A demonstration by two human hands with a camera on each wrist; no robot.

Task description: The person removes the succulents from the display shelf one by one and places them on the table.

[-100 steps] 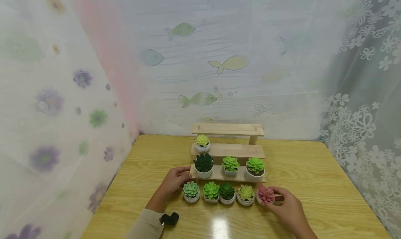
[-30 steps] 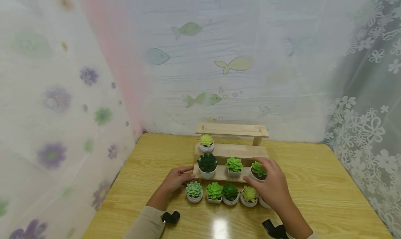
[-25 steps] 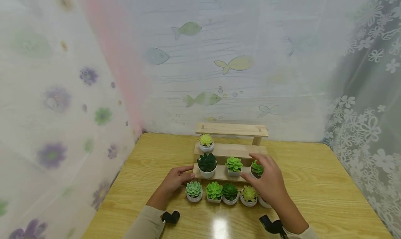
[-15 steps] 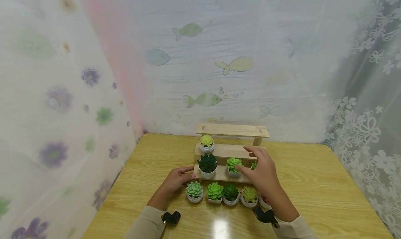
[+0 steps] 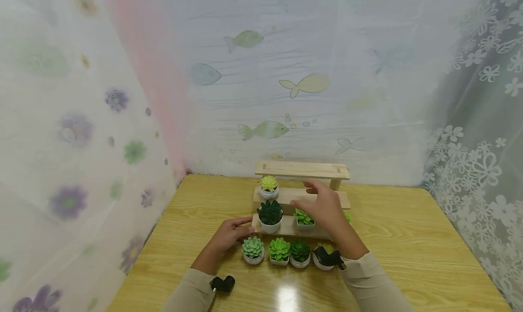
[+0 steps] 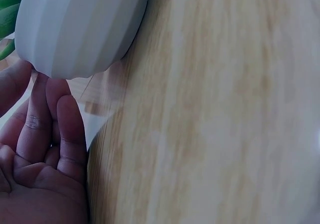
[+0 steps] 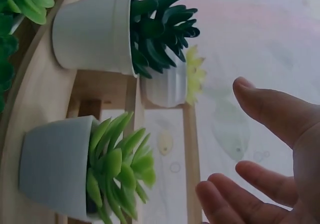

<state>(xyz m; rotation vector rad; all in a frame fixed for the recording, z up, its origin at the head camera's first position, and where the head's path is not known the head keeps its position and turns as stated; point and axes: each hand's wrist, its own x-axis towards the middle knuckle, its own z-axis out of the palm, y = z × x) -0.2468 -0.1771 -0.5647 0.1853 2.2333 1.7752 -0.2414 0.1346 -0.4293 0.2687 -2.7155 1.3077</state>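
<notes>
My left hand (image 5: 230,235) holds the left end of the lowest tier of a wooden plant stand (image 5: 302,168); in the left wrist view its fingers (image 6: 37,124) are bent below a ridged white pot (image 6: 82,28). My right hand (image 5: 323,206) is raised before the middle tier, thumb and fingers spread with nothing between them. Below it is a bright green succulent (image 5: 303,217) in a white square pot. To its left are a dark green succulent (image 5: 270,214) and, one tier up, a yellow-green succulent (image 5: 268,185). Another green succulent (image 5: 347,217) is mostly hidden by the right forearm.
On the table (image 5: 196,203) before the stand is a row of potted succulents: pale green (image 5: 253,247), bright green (image 5: 279,249), dark green (image 5: 300,252) and yellowish (image 5: 325,247), this last partly covered by the right wrist's black camera (image 5: 328,257). Printed curtains surround the table.
My right hand has let go of the pink succulent's pot at the row's right end and moved up and left over the stand. The forearm now hides that pot. My left hand stays put.
</notes>
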